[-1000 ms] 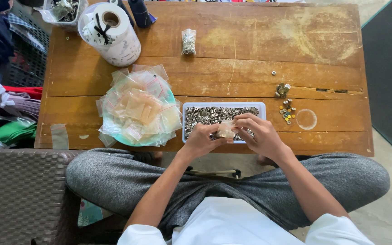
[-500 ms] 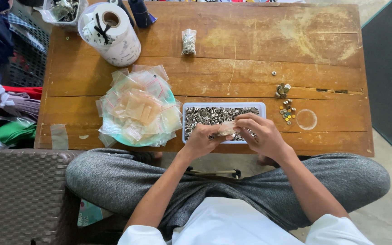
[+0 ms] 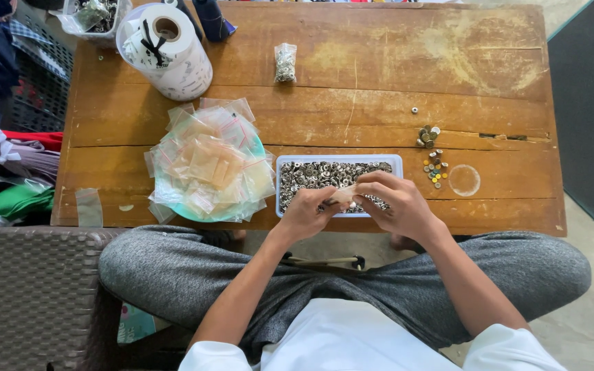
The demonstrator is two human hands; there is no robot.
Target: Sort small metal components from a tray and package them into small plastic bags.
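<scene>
Worn wooden table (image 3: 489, 62) bears tray (image 3: 338, 161), bag pile (image 3: 207, 161), tape roll (image 3: 166, 48).

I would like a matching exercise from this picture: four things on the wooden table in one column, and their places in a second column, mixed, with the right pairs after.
Things:
1. white tray of small metal rings
2. pile of small clear bags
3. paper roll
4. filled small bag

Places:
A. far left corner of the table
B. far side, near the middle, alone
C. under the hands, at the near edge
D. left of the tray, on a green plate

Pairs: 1-C, 2-D, 3-A, 4-B
</scene>
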